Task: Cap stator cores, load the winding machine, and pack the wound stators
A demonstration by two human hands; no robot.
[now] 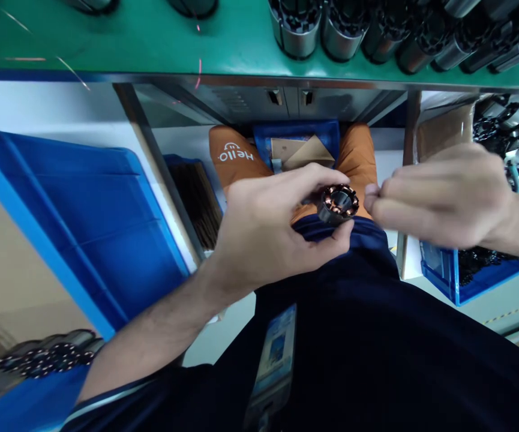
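Observation:
My left hand (272, 228) is wrapped round a small cylindrical motor stator (335, 210), which has a black ring and copper windings at its open end. The stator is above my lap, its open end tilted toward the camera. Just to the right of it, not touching it, is my right hand (443, 201), blurred by motion. Its fingers are curled and pressed together; whatever they may hold is hidden.
Several metal cylinders (297, 36) stand on the green table (151, 42) ahead. A blue tray (119, 234) leans at the left, with more stators (56, 354) below it. On the right, a blue bin (450, 270) holds dark parts. A badge (275, 354) hangs at my chest.

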